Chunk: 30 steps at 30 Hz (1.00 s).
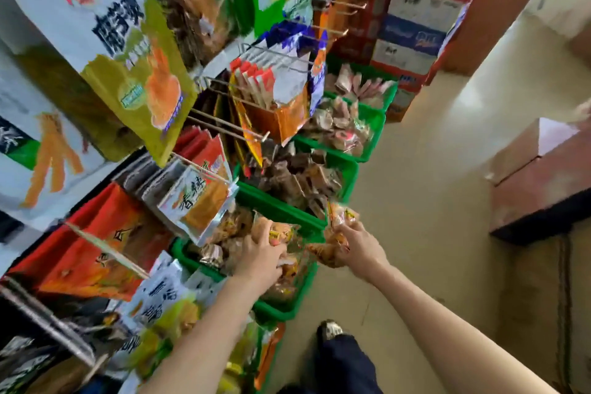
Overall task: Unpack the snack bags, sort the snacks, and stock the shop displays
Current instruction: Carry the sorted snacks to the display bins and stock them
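A row of green bins runs along the foot of the snack rack. The nearest green bin holds several small orange wrapped snacks. My left hand reaches down into this bin and its fingers curl round a small orange snack pack. My right hand hovers just right of the bin's rim and grips a bunch of small orange snack packs, some sticking up above the fingers and some hanging below.
Hanging snack bags on metal pegs jut out over the bins on the left. Further green bins of wrapped snacks continue ahead. Stacked cartons stand at the aisle's end, brown boxes on the right. My shoe is on the beige floor.
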### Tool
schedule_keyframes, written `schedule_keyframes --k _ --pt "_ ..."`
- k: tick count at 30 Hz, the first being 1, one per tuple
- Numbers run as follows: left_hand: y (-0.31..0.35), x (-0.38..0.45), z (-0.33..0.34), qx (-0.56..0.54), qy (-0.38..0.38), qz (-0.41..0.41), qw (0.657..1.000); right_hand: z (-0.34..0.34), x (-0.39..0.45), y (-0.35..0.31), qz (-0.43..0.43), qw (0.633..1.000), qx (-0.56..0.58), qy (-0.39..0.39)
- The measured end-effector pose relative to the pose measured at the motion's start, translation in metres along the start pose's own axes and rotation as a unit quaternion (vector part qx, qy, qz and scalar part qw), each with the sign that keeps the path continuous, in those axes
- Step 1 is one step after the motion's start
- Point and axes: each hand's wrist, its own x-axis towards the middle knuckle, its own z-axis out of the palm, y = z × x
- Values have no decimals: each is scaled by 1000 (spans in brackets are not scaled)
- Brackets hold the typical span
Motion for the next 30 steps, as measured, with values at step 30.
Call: schedule_keyframes --k 30 --pt "206 -144 -104 161 20 304 939 -165 -306 74 209 965 24 156"
